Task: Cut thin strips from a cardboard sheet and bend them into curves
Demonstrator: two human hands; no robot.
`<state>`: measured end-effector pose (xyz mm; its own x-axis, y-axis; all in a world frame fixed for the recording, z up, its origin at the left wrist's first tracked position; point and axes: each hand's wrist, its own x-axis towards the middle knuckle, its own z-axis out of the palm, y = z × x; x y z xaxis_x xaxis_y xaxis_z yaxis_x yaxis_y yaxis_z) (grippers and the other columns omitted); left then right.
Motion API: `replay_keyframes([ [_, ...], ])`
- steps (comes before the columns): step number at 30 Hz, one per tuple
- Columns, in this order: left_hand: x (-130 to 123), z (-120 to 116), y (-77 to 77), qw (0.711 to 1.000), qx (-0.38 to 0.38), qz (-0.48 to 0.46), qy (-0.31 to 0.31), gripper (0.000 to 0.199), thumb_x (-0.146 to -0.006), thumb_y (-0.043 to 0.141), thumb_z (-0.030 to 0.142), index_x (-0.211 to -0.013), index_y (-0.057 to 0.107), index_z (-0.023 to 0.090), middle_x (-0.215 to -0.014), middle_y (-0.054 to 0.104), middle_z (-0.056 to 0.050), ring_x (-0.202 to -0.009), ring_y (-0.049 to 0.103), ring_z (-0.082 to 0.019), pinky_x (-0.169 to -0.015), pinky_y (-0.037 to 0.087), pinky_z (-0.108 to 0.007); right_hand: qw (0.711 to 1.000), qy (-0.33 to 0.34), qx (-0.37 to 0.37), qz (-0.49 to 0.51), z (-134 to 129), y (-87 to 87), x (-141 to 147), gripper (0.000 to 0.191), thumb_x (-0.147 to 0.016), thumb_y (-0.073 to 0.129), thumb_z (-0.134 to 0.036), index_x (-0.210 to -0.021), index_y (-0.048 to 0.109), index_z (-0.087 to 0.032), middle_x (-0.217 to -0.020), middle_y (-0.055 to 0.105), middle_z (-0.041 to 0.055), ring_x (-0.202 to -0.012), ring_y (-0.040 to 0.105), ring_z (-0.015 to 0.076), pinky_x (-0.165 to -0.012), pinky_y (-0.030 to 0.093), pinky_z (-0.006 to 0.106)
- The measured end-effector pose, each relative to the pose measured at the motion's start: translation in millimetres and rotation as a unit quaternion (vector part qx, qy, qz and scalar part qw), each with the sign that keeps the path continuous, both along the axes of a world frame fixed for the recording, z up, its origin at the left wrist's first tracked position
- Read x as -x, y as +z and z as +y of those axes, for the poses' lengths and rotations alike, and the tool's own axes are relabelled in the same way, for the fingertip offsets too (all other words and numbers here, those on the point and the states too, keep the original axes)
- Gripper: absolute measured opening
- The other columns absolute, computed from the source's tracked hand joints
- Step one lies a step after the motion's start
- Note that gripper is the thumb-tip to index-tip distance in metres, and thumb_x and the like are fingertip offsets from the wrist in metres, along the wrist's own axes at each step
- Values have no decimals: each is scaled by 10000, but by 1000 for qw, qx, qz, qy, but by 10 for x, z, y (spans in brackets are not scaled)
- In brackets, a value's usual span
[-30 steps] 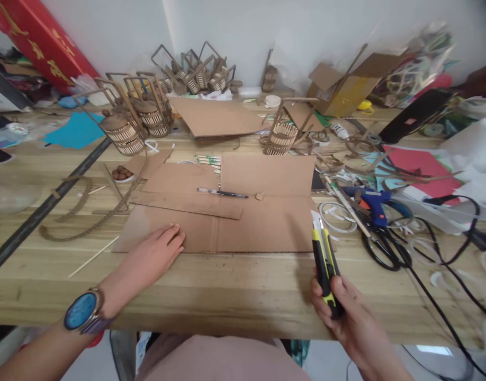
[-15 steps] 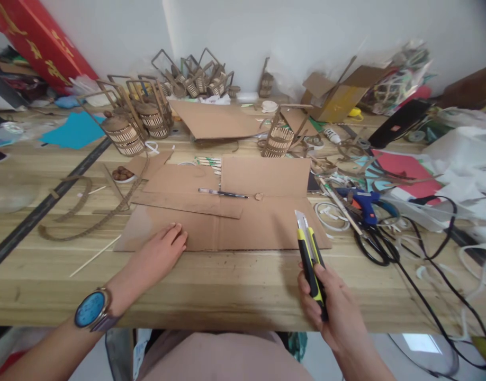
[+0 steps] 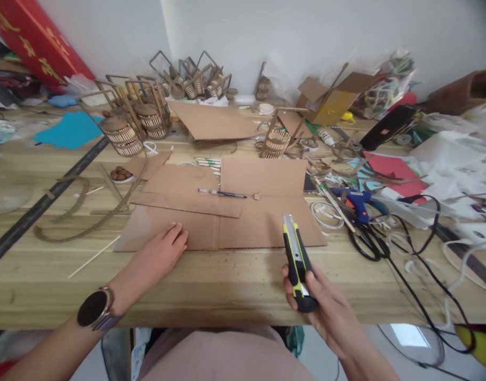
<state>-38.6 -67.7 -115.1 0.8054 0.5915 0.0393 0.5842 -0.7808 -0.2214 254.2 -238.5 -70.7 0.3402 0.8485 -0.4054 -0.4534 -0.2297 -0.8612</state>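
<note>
My right hand (image 3: 318, 296) is closed around a yellow and black utility knife (image 3: 297, 264), held above the table's front edge. Its blade barely shows past the tip. My left hand (image 3: 163, 246) lies flat, fingers stretched, on the front left part of an unfolded cardboard sheet (image 3: 262, 222). Across the middle of that sheet rest a black pen (image 3: 223, 193) and a narrow cardboard strip (image 3: 187, 205). A small brown round piece (image 3: 257, 196) sits right of the pen tip.
Small lidded bamboo baskets (image 3: 122, 132) stand at the back left. To the right lie a blue glue gun (image 3: 358, 203), its black cable (image 3: 402, 288) and white cord (image 3: 326, 214). A bowl of nuts (image 3: 121, 174) and a thin stick (image 3: 94, 256) are on the left.
The utility knife has turned in my right hand and moved slightly left; its blade, long before, is now mostly drawn in. My left hand stays on the cardboard.
</note>
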Motion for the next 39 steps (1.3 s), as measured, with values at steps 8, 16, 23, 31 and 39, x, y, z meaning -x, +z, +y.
replay_keyframes([
  [8,1,2,-29,1000,-5,-12,-2,378,-997,343,169,-1173,651,40,-1227,632,-240,-1185,599,-336,-999,487,-482,999,-6,-23,-22,-84,-50,66,291,-788,742,-466,-854,669,-192,-806,593,29,-578,384,84,-446,310,193],
  [16,23,19,-77,1000,2,-8,4,362,-990,360,185,-1182,646,74,-1237,633,-213,-1206,583,-316,-1020,475,-458,999,-30,9,-31,-81,-118,135,350,-762,757,-504,-813,623,-184,-714,556,2,-517,336,63,-404,245,171],
  [23,15,9,-56,1000,18,-26,-3,343,-984,380,159,-1166,654,61,-1223,642,-214,-1214,583,-325,-1038,467,-474,1000,-24,-4,-2,-88,-104,126,324,-764,762,-478,-834,651,-182,-766,584,20,-543,370,68,-426,298,183],
  [31,8,-1,-46,999,21,-33,5,340,-983,376,154,-1164,655,87,-1222,643,-200,-1223,577,-308,-1061,443,-467,998,-53,24,21,-43,-174,139,415,-721,773,-560,-835,624,-189,-676,524,-21,-477,307,38,-376,212,151],
  [39,9,-12,-16,1000,9,-2,-10,346,-978,384,131,-1168,665,61,-1222,643,-205,-1211,576,-319,-1058,435,-463,998,-58,32,24,17,-168,123,426,-703,784,-568,-807,625,-187,-661,537,-27,-462,311,32,-369,200,146],
])
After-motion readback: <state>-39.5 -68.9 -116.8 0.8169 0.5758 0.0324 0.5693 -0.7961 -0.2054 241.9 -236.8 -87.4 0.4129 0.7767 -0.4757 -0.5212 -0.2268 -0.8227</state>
